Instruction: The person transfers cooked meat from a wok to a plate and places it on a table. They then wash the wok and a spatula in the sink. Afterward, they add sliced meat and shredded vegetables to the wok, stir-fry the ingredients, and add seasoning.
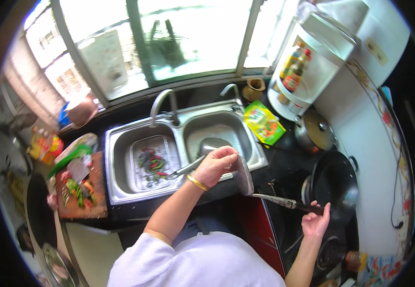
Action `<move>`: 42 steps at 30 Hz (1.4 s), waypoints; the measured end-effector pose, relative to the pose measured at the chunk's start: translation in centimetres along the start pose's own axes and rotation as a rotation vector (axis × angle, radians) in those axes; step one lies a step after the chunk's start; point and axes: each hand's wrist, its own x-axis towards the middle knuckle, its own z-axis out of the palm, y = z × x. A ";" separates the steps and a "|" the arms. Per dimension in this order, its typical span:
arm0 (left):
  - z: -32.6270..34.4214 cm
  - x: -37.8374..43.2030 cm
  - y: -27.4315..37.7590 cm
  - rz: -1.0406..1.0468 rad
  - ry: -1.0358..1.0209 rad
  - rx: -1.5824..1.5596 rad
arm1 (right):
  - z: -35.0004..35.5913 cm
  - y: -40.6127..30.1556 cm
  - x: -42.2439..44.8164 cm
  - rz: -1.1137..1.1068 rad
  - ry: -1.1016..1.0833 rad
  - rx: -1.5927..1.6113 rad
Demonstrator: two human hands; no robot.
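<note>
My left hand (217, 165), with a gold bangle at the wrist, pinches the rim of a grey, flat-looking utensil head (244, 177) in front of the sink. My right hand (315, 220) is under the dark handle of a metal spatula (283, 201); its thumb and forefinger touch the handle's end. The spatula's shaft runs left to that head and seems joined to it. Just beyond my right hand sits a black wok (340, 186). Behind my left hand, a metal ladle or pan (213, 144) lies in the right sink basin, its handle reaching over the left basin.
A double steel sink (108, 161) holds vegetable scraps (153, 163) on the left. Left of it is a cutting board (98, 201) with chopped vegetables. To the right are a yellow-green seasoning packet (264, 123), a lidded pot (313, 132) and a white corner rack (322, 53) with bottles.
</note>
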 end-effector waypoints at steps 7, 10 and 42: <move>-5.1 -10.4 1.0 0.096 0.392 0.126 | 1.7 7.3 -1.7 0.136 0.041 -0.115; -7.6 -12.6 0.7 0.344 0.562 0.409 | 2.6 11.0 -3.2 0.219 0.091 -0.117; -31.5 3.3 6.5 0.345 0.753 1.018 | 7.7 28.3 -5.1 0.142 0.372 0.185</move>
